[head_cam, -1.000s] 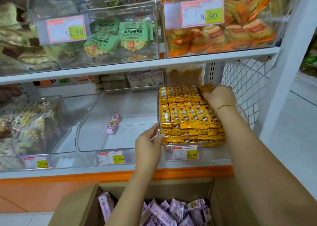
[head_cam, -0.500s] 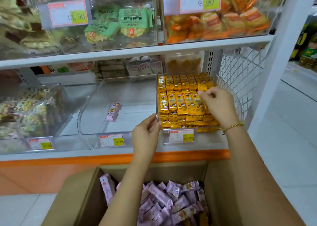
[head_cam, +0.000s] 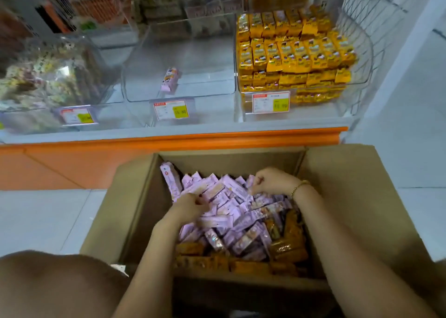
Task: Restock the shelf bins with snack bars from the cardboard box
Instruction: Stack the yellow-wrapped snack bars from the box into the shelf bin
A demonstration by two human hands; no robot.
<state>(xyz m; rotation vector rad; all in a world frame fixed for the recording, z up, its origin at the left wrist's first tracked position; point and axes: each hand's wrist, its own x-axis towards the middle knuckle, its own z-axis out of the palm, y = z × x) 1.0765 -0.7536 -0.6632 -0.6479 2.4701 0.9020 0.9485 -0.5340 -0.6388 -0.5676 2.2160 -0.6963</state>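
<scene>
Gathering: purple snack bars (head_cam: pixel 231 204), inside cardboard box (head_cam: pixel 229 162)
Left hand (head_cam: pixel 190 205): fingers curled round bars
Right hand (head_cam: pixel 275 181): fingers pinching bars
Middle bin (head_cam: pixel 207 59): beyond box, nearly bare
Next: lift handful into it

The only camera sat up on the person's head, wide-angle and tipped steeply down and forward, so it looked close into the open cardboard box (head_cam: pixel 350 197) right below, with the shelf bins (head_cam: pixel 193 59) a bit farther off across the top of the shot.
</scene>
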